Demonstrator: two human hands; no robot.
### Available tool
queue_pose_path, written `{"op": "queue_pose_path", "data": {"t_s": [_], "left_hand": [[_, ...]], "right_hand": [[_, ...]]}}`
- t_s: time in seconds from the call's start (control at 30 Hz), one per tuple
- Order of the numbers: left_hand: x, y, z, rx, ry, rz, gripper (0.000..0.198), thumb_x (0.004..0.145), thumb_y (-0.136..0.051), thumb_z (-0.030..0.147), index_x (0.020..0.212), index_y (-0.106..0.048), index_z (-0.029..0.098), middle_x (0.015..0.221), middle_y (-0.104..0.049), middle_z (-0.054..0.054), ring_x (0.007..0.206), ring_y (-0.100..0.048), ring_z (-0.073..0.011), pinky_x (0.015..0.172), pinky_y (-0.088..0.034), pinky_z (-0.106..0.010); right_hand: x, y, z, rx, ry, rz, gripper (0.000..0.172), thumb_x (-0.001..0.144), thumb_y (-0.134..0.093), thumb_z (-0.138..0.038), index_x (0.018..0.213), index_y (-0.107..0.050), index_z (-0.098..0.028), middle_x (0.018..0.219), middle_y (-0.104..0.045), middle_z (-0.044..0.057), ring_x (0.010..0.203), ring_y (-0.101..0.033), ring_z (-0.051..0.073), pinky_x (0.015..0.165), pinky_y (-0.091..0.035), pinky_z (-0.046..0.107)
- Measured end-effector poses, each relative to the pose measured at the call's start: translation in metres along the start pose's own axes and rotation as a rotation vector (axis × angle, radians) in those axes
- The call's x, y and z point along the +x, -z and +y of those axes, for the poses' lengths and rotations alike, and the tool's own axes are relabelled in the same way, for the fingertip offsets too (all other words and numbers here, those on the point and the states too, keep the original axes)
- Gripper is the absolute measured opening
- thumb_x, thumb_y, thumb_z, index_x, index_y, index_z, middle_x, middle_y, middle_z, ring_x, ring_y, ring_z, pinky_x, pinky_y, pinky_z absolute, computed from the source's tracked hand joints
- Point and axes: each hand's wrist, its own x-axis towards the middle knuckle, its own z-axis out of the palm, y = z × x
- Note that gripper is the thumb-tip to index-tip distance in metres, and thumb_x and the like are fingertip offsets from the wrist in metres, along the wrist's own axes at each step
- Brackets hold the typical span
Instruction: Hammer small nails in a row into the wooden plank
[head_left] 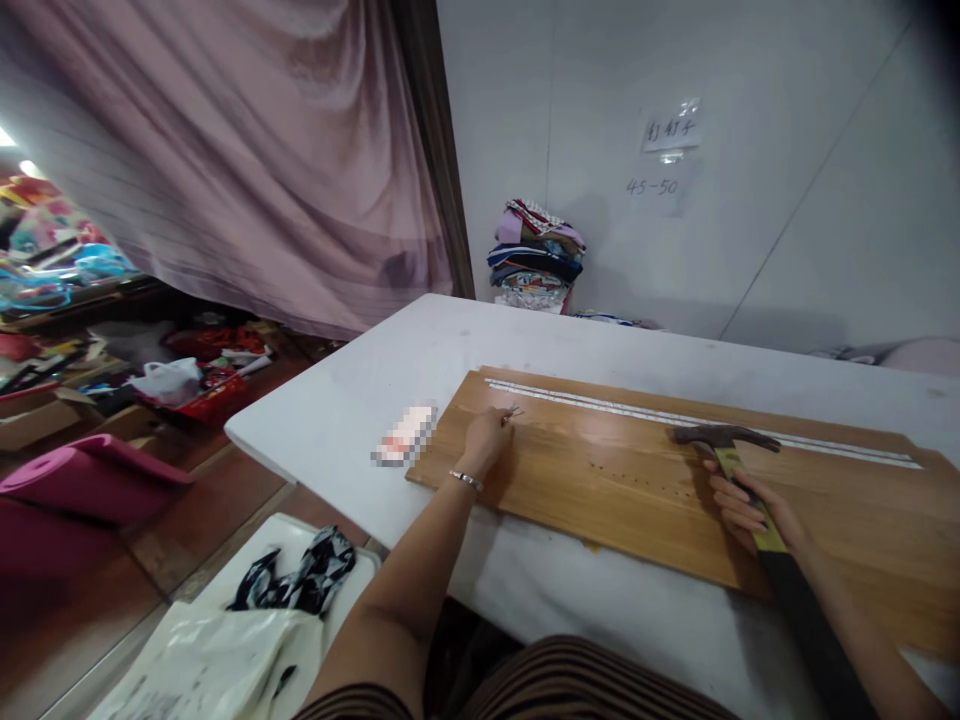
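Observation:
My right hand is wrapped round the handle of a claw hammer, close below its dark metal head. The hammer is held over a long brown wooden board, its black grip running down toward me. Near the board's left end, my left hand has its fingers pinched together on some thin nails. How many nails are in the fingers and how many lie on the wood I cannot tell. Small dark nails or holes form a row along the middle of the board.
Two pale strips run along the board's far side. The board lies on a white table, beside a blurred-out packet. Folded cloth is stacked by the wall. A white stool with a patterned cloth and a pink roll are at left.

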Motion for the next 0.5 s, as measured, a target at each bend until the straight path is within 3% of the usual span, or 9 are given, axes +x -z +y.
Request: {"op": "queue_pose_path", "data": {"t_s": [0.1,0.23,0.5], "left_hand": [[0.015,0.005,-0.01,-0.021,0.001,0.055,0.034,0.09,-0.055,0.026,0.121,-0.069,0.02,0.117,-0.071,-0.012,0.103,-0.065,-0.0241,0.087,-0.048,-0.032],[0.034,0.012,-0.023,0.039,0.018,0.149,0.033,0.09,-0.05,0.019,0.116,-0.071,0.019,0.122,-0.068,-0.012,0.11,-0.061,-0.0239,0.095,-0.047,-0.034],[0.041,0.015,-0.025,0.197,-0.099,-0.028,0.024,0.087,-0.052,0.02,0.09,-0.076,0.018,0.109,-0.071,-0.012,0.102,-0.063,-0.0247,0.089,-0.048,-0.034]], "right_hand": [[0.0,0.0,0.001,0.0,0.091,0.121,0.02,0.092,-0.047,-0.022,0.102,-0.063,-0.028,0.062,-0.023,-0.007,0.036,-0.012,0.005,0.022,-0.028,0.01],[-0.002,-0.002,0.001,-0.048,0.068,0.142,0.021,0.093,-0.047,-0.024,0.102,-0.065,-0.028,0.064,-0.02,-0.008,0.036,-0.011,0.005,0.022,-0.027,0.009],[0.002,0.014,0.0,-0.125,0.048,0.082,0.02,0.091,-0.051,-0.028,0.103,-0.064,-0.036,0.063,-0.018,-0.007,0.034,-0.012,0.006,0.019,-0.026,0.015]]}}
